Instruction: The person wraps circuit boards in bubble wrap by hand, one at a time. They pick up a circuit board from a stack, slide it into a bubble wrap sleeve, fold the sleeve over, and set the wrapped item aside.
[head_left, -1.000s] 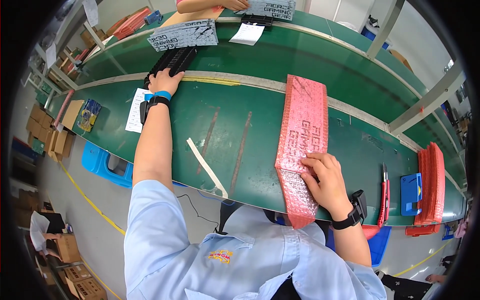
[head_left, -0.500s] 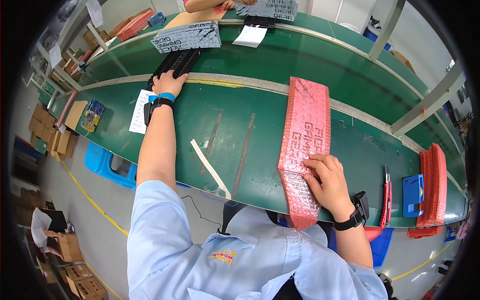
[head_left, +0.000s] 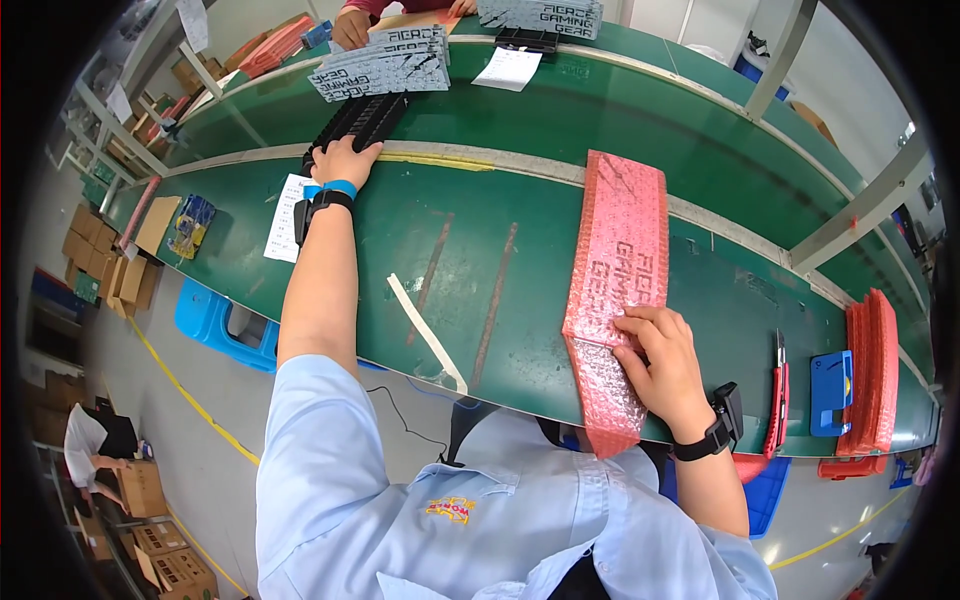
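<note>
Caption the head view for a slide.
Left hand on a black ridged piece, right hand on a pink bubble-wrap pouch, at a green workbench.

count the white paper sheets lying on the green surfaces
2: one sheet beside the left hand, another sheet near the top, just below a black object; more could be hidden.

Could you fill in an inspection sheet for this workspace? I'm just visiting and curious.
Surface: green bench, marked by two dark streaks.
Job's things: pink pouch, lower end past the bench's near edge; black ribbed part.
Clutter: white strip, paper, cutter, blue dispenser, pink stack.
Left grip: over the black ribbed part's near end; firmness unclear.
Right grip: on the pink pouch, near its crease.
Cables: black cable and blue cable, seen past the near edge.
Surroundings: co-worker's hand by grey packages; blue stool; cartons.
</note>
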